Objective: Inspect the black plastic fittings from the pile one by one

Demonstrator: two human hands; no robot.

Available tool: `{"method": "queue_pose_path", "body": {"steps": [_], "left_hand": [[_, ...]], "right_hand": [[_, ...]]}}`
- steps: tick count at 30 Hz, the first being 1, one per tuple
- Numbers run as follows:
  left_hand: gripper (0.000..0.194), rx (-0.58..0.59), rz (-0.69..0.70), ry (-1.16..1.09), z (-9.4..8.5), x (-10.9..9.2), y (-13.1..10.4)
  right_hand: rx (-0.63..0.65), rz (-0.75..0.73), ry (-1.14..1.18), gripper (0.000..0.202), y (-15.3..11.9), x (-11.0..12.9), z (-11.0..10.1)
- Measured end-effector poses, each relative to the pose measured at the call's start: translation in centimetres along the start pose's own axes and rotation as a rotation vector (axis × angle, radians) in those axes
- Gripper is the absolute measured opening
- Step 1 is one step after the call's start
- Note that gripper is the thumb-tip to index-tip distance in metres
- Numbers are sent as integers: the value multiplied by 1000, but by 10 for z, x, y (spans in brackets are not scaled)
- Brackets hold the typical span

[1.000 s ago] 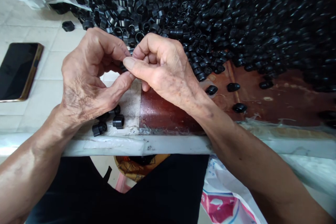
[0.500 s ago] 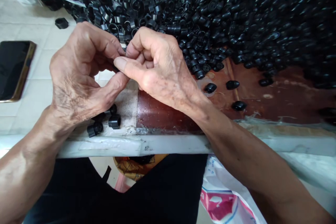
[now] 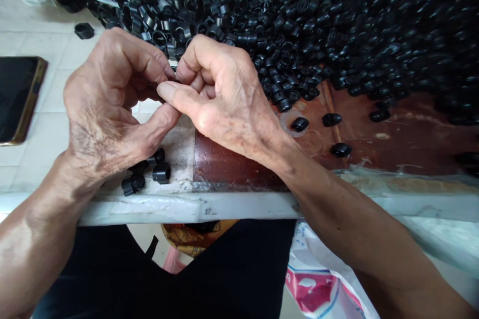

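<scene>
Black part point(image 3: 157, 96), pinched between left hand point(image 3: 101, 97) and right hand point(image 3: 228, 102)
Mostly hidden in their narrow grip, it sat right of the phone point(image 3: 18, 99); its direction and long axis were unclear.

The table point(image 3: 232, 159) bears heaped black parts point(image 3: 318, 25); a phone point(image 3: 17, 97) lies at left.

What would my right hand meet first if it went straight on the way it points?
Your left hand, most likely: the right hand points across at its fingers. The two overlap in the view, so they may be touching, though depth is hard to judge.
</scene>
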State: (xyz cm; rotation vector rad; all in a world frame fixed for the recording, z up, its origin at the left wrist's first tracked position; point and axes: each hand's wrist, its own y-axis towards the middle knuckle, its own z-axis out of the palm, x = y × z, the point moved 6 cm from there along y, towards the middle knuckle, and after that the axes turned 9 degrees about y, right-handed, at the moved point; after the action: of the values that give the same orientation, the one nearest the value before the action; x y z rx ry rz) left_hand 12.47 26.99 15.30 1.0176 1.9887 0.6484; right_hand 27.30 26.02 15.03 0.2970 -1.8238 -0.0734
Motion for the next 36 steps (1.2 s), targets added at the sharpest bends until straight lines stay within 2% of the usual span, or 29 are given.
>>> {"method": "queue_pose_path", "body": {"steps": [3,12,17,19,24,28,32,36], "left_hand": [[37,-5,47,24,0,-2,0],[45,2,-73,-47,0,0,0],[43,6,-25,-17,0,0,2],[42,31,-25,-24,0,0,3],[52,152,-169,-12,0,6,8],[57,180,-207,-1,0,6,10],[56,154,-249,47,1,1,8],[53,97,-259,-14,0,0,2]], "right_hand": [[-32,-22,5,25,0,-1,0],[-26,-48,45,28,-3,0,2],[-18,-11,0,27,-3,1,1],[-14,-9,-9,26,-3,0,1],[-23,-25,-14,31,-2,1,3],[-2,-90,20,35,-4,6,3],[8,-94,-21,34,-7,9,2],[2,-46,-52,29,-7,7,2]]}}
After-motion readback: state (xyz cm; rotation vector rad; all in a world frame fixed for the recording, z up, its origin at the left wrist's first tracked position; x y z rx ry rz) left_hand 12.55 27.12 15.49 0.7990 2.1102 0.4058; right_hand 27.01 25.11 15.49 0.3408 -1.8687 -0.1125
